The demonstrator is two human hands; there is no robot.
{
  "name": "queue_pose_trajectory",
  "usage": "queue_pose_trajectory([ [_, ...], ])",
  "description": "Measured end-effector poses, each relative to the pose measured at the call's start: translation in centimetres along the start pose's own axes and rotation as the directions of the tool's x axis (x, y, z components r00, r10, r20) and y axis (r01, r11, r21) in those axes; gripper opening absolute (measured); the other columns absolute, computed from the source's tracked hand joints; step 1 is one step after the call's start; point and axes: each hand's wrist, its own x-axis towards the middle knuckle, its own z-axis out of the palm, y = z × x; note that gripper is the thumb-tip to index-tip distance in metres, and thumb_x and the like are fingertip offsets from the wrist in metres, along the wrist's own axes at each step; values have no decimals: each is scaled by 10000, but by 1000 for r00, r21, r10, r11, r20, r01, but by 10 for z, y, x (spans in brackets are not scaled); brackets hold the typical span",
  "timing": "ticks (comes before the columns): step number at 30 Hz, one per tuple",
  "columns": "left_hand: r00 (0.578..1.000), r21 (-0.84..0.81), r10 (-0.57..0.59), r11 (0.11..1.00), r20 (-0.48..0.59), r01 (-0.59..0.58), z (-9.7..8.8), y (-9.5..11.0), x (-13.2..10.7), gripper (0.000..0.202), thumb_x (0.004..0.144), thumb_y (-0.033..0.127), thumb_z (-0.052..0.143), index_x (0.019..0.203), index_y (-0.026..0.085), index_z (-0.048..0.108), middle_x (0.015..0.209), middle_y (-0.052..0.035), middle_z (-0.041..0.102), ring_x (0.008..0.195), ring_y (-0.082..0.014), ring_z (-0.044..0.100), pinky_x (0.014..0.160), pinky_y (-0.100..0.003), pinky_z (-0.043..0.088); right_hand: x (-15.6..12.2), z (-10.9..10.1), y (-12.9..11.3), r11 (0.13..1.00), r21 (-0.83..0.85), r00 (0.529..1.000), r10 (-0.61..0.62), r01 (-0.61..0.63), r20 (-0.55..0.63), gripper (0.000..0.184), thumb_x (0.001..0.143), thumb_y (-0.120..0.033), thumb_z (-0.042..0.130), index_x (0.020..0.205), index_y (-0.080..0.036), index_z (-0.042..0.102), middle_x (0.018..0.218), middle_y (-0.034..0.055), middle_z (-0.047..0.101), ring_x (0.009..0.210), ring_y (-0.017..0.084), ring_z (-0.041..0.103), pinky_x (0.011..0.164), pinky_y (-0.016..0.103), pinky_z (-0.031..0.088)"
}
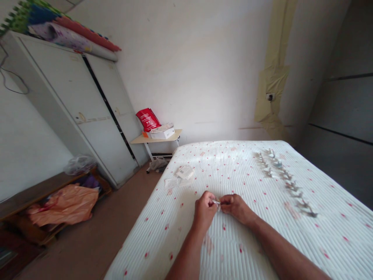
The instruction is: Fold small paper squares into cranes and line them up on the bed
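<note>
Both my hands meet over the white mattress (pixel 320 249) with small red dots. My left hand (pixel 204 210) and my right hand (pixel 236 208) are closed in a pinch on a small pale piece (pixel 216 202) held between them; it is too small to name. A little stack of paper sheets (pixel 182 174) lies on the mattress just beyond my left hand. Off to the right, two rows of several small folded grey figures (pixel 287 181) run across the mattress.
A grey wardrobe (pixel 87 116) stands at the left with rolled mats (pixel 67 33) on top. A small table (pixel 157 138) by the wall carries a red bag (pixel 148 118) and a white box. An orange bag (pixel 62 204) lies on a low shelf at the left.
</note>
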Motion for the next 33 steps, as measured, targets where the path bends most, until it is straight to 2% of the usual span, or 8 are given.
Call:
queue_pose_trajectory([
  [9,996,-74,5,997,88,2,-4,4,0,122,660,130,508,749,193,454,529,82,474,471,-61,392,458,-166,230,1,-1,2,998,63,1000,2,-3,21,122,613,-177,535,638,-137,648,484,-51,463,462,70,357,468,205,268],
  [14,993,-91,2,996,116,9,-7,5,-2,197,681,109,488,852,206,471,537,79,503,472,-70,411,476,-172,248,3,-1,3,998,60,1000,15,-15,-1,105,633,-224,584,614,-138,641,486,-35,517,462,79,415,476,205,303],
  [18,989,-128,-32,991,142,50,-9,6,-3,241,694,91,472,901,213,463,559,69,538,497,-80,460,504,-174,283,3,0,2,998,53,999,34,-34,-9,123,640,-250,595,595,-141,629,476,-35,516,450,77,415,466,203,300],
  [22,984,-121,-45,990,173,66,-10,10,-3,276,692,60,441,921,215,438,563,67,538,487,-80,447,492,-176,276,3,0,0,999,1,999,40,-40,-18,142,652,-264,588,595,-141,629,471,-35,512,442,73,404,450,199,283],
  [28,991,-16,14,1000,136,-12,-9,11,-3,308,676,33,453,919,223,449,507,89,464,463,-76,398,484,-184,229,0,3,-7,995,-88,997,40,-45,-63,165,668,-269,573,576,-138,612,467,-34,512,446,70,401,442,192,279],
  [33,992,-14,41,999,122,-40,-10,12,-4,289,674,50,464,907,221,460,483,92,421,458,-79,379,478,-187,216,-2,4,-11,993,-106,996,48,-56,-75,158,660,-253,554,555,-144,598,452,-35,500,442,71,399,440,193,282],
])
